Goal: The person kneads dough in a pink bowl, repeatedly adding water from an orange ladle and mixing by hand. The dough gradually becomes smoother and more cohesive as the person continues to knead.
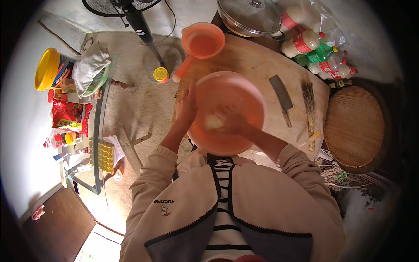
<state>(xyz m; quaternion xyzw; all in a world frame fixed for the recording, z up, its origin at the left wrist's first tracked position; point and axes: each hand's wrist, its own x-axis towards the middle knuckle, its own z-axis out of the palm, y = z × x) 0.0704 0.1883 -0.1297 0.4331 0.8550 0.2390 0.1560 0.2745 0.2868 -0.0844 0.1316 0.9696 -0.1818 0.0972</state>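
A pink plastic basin (258, 95) stands near the front edge of a wooden board in front of me. My left hand (186, 104) rests on the basin's left rim, fingers along its outside and edge. Inside the basin, my right hand (231, 120) is at a pale, whitish lump (214, 121), touching its right side; the hand is blurred, and whether its fingers grip the lump cannot be told. To the right of the basin lies a cleaver (281, 93) with a wooden handle. Behind the basin, an orange plastic dipper (203, 40) lies with its handle towards the lower left.
A twig brush (309, 108) lies on the board (242, 55). Beyond are a lidded pan (250, 16) and several plastic bottles (300, 42). A round wooden lid (355, 127) is at the right. A fan (137, 24) stands behind left; a glass-topped table (98, 157) holds packages and tubs.
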